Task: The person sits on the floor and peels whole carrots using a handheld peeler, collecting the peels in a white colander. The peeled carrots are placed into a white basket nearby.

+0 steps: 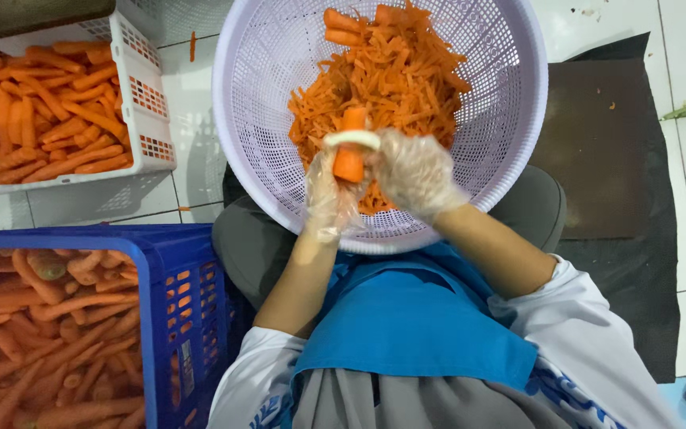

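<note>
Head view, looking down at a seated person over a round lavender basket (510, 119) resting on the lap. The left hand (329, 199), in a thin clear glove, is closed around the lower end of a short carrot piece (349, 155) and holds it upright just above the basket's near rim. The right hand (416, 171), gloved likewise, is closed on a white-headed peeler (352, 139) laid across the carrot's upper part. Inside the basket, beyond the hands, lies a heap of carrot shreds (395, 79) with two or three uncut pieces at its far edge. Left of the basket stand a white crate (148, 95) and, nearer the person, a blue crate (192, 302), both holding whole carrots.

The carrot piece is judged stiff, light and likely damp; under the film gloves it may slip, so a firm wrap low on the stub, clear of the blade's path, seems the sound hold.
</note>
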